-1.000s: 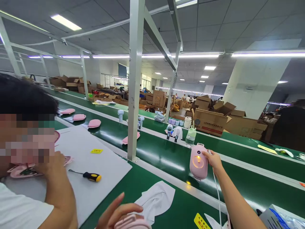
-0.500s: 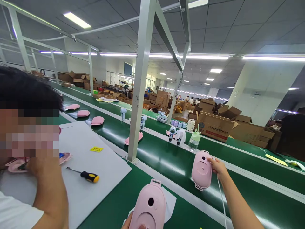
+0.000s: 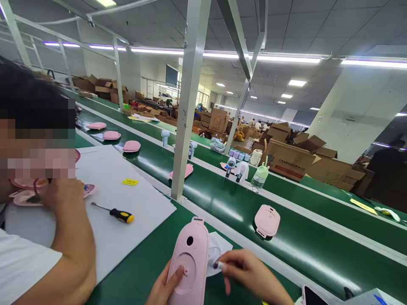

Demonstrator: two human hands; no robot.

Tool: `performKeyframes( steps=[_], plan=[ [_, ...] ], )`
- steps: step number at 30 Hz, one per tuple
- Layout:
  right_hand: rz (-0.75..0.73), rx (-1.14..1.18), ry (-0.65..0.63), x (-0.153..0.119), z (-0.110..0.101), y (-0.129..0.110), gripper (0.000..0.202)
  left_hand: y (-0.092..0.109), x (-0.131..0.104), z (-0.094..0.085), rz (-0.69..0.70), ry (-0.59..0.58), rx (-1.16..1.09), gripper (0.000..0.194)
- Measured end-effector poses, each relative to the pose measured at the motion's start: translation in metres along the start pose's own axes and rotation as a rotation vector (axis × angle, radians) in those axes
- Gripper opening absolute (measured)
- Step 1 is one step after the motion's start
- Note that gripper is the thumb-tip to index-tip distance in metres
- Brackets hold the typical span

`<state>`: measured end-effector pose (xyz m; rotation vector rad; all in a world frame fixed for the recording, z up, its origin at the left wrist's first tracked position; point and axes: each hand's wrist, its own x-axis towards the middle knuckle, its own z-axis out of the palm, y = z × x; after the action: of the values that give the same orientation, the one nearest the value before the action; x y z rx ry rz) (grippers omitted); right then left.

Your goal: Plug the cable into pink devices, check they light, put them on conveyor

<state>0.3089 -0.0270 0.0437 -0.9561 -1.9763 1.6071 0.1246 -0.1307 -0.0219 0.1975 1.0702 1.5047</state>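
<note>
In the head view, my left hand [image 3: 163, 283] grips a pink oval plastic casing [image 3: 197, 271] with a dark round hole and a circular recess, its thumb lying on the recess. Just right of it, my right hand [image 3: 251, 271] pinches a small white piece with a dark end [image 3: 218, 265], too small to name surely. A white paper piece [image 3: 224, 242] lies on the green surface behind the pinched fingers. Farther off, another pink casing [image 3: 267, 220] rests on the green conveyor belt [image 3: 222, 212].
At left a co-worker's arm [image 3: 71, 241] leans over a white sheet [image 3: 111, 250] bearing a screwdriver [image 3: 119, 214] and a yellow label [image 3: 130, 182]. A metal post [image 3: 189, 106] rises ahead. A green-topped bottle [image 3: 260, 174] and handheld fans [image 3: 230, 166] stand beyond the belt.
My right hand has let go of the second pink casing, which now lies on the belt, and has come down toward the casing in my left hand. The view has shifted slightly.
</note>
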Motion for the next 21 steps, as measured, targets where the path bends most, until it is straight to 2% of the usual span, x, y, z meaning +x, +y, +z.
performKeyframes(
  steps=[1,2,5,9,12,16,21],
  plan=[
    [-0.004,-0.049,-0.069,-0.007,0.012,-0.003,0.029,0.001,-0.002,0.001,-0.004,-0.006,-0.007,0.118],
    [-0.002,-0.074,-0.083,-0.013,0.021,-0.005,0.031,0.002,-0.004,0.001,-0.006,-0.014,0.001,0.113],
    [0.012,-0.104,-0.059,-0.023,0.033,-0.002,0.035,0.002,-0.007,0.000,-0.005,-0.046,0.053,0.097],
    [0.049,-0.148,0.006,-0.027,0.037,0.006,0.037,-0.001,-0.006,0.000,0.036,-0.086,0.100,0.093],
    [0.039,-0.289,0.065,-0.032,0.040,0.008,0.037,-0.004,-0.006,-0.001,0.087,-0.085,0.161,0.093],
    [0.088,-0.380,0.050,-0.043,0.042,0.011,0.034,-0.006,-0.010,-0.001,0.131,-0.076,0.305,0.087],
    [0.125,-0.331,0.038,-0.053,0.042,0.028,0.031,-0.006,-0.015,0.001,0.176,-0.161,0.491,0.070]
  ],
)
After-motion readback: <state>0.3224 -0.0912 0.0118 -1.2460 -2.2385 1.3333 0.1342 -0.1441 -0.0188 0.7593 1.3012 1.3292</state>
